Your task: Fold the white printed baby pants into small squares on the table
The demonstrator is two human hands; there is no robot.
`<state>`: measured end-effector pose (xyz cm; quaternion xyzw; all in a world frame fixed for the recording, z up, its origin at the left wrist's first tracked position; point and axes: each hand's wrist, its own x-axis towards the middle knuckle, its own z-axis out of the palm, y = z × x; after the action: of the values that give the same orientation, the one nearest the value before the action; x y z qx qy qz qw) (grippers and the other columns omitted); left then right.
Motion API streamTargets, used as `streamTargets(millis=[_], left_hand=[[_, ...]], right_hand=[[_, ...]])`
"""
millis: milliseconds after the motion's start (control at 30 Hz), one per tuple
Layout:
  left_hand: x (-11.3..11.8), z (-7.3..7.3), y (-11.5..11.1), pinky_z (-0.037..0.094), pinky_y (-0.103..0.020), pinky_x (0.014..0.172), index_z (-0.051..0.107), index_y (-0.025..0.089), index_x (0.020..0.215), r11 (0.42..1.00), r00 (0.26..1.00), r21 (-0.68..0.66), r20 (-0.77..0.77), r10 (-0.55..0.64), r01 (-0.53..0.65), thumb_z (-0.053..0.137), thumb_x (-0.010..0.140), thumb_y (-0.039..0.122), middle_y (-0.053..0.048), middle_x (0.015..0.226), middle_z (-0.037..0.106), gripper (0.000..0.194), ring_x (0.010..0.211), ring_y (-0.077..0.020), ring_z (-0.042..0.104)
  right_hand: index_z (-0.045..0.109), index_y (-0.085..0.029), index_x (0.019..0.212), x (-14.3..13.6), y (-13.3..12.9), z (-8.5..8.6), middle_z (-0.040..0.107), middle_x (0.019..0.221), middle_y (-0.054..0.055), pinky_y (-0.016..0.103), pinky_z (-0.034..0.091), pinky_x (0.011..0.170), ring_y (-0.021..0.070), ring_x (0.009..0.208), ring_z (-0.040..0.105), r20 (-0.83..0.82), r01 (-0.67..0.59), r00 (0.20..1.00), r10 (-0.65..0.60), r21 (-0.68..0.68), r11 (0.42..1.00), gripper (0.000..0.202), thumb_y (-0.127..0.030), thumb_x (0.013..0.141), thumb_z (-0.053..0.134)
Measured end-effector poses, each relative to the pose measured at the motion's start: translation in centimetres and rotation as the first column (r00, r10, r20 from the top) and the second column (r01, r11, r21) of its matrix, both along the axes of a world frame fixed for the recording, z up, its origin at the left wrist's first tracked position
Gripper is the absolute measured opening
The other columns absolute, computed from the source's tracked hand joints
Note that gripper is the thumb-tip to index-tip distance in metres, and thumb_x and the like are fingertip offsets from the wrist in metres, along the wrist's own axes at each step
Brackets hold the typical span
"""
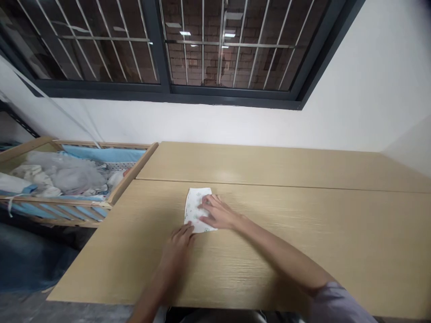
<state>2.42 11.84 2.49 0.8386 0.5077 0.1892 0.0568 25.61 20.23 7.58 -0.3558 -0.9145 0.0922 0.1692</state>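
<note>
A small white folded cloth (193, 207) with a sparse print of little green and dark figures lies flat on the light wood table (303, 242). My right hand (218, 213) rests over the cloth's right side, thumb and fingers apart and curved, fingertips touching it. At the cloth's near left corner, my left hand (182, 237) has its fingertips on or against the edge. Its fingers stretch forward, and the hand is slightly blurred. Part of the cloth is hidden beneath my right hand.
To the left stands a wooden crib (117, 190) with blue lining, holding a heap of clear plastic and light cloths (74, 172). A seam runs across the table. Behind it are a white wall (235, 125) and a barred window with a dark frame (164, 58).
</note>
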Motion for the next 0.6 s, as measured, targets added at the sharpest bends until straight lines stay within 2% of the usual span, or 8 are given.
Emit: streamTargets(millis=[67,133,200,267,433,533,600], left_hand=[[-1.6,0.0,1.3,0.053,-0.042,0.102,0.069,0.020,0.120,0.999,0.996,-0.034,0.083,-0.027,0.030,0.045,0.100,0.026,-0.008,0.126,0.073,0.031,0.118,-0.0242,0.066],[-2.5,0.2,2.2,0.054,-0.042,0.100,0.070,0.021,0.118,0.997,0.992,-0.045,0.113,-0.063,0.069,0.047,0.100,0.027,-0.006,0.123,0.074,0.030,0.113,-0.0240,0.068],[-2.4,0.6,2.4,0.054,-0.042,0.099,0.071,0.022,0.114,0.992,0.987,-0.032,0.107,-0.118,0.122,0.046,0.100,0.026,-0.006,0.119,0.075,0.029,0.111,-0.0243,0.068],[-1.7,1.3,1.8,0.053,-0.043,0.097,0.070,0.022,0.111,0.989,0.984,0.001,0.094,-0.149,0.149,0.043,0.101,0.025,-0.006,0.114,0.076,0.029,0.107,-0.0240,0.068],[0.5,3.0,0.1,0.050,-0.042,0.086,0.062,0.021,0.098,0.990,0.991,0.055,0.028,-0.130,0.129,0.037,0.104,0.028,-0.006,0.095,0.072,0.027,0.092,-0.0243,0.065],[1.7,3.7,1.4,0.048,-0.042,0.084,0.061,0.020,0.100,0.994,0.999,0.104,-0.033,-0.019,0.023,0.031,0.104,0.027,-0.009,0.096,0.069,0.031,0.090,-0.0255,0.063],[2.5,3.8,3.2,0.047,-0.041,0.084,0.061,0.018,0.101,0.991,0.994,0.118,-0.084,0.073,-0.063,0.028,0.104,0.024,-0.011,0.097,0.068,0.033,0.090,-0.0263,0.061]], right_hand=[[0.064,-0.020,0.125,1.2,-2.4,-0.6,0.063,0.119,0.013,0.045,0.043,0.100,0.0278,0.112,0.055,0.033,-0.024,0.999,0.023,0.014,1.000,0.044,-0.052,0.096,0.057],[0.065,-0.018,0.120,2.2,-4.3,-1.9,0.064,0.113,0.012,0.043,0.044,0.097,0.0265,0.108,0.056,0.064,-0.027,0.998,0.024,0.055,0.998,0.032,-0.041,0.099,0.056],[0.066,-0.017,0.116,2.8,-5.8,-2.9,0.065,0.111,0.012,0.041,0.043,0.096,0.0254,0.108,0.057,0.073,0.015,0.997,-0.023,0.108,0.994,0.024,-0.024,0.102,0.048],[0.065,-0.017,0.112,3.2,-7.0,-3.2,0.066,0.107,0.012,0.041,0.043,0.095,0.0249,0.106,0.058,0.053,0.078,0.995,-0.085,0.120,0.990,0.025,-0.016,0.102,0.042],[0.060,-0.019,0.106,3.6,-8.9,-0.7,0.065,0.105,0.009,0.041,0.042,0.094,0.0238,0.104,0.057,-0.089,0.225,0.968,-0.234,-0.096,0.970,0.015,-0.019,0.100,0.046],[0.056,-0.020,0.104,3.2,-8.0,0.4,0.064,0.105,0.007,0.040,0.043,0.094,0.0225,0.103,0.057,-0.161,0.309,0.927,-0.339,-0.187,0.933,0.017,-0.021,0.103,0.040],[0.055,-0.020,0.104,2.6,-6.5,0.3,0.064,0.104,0.008,0.039,0.043,0.093,0.0227,0.101,0.058,-0.185,0.374,0.894,-0.408,-0.194,0.907,0.022,-0.025,0.105,0.034]])
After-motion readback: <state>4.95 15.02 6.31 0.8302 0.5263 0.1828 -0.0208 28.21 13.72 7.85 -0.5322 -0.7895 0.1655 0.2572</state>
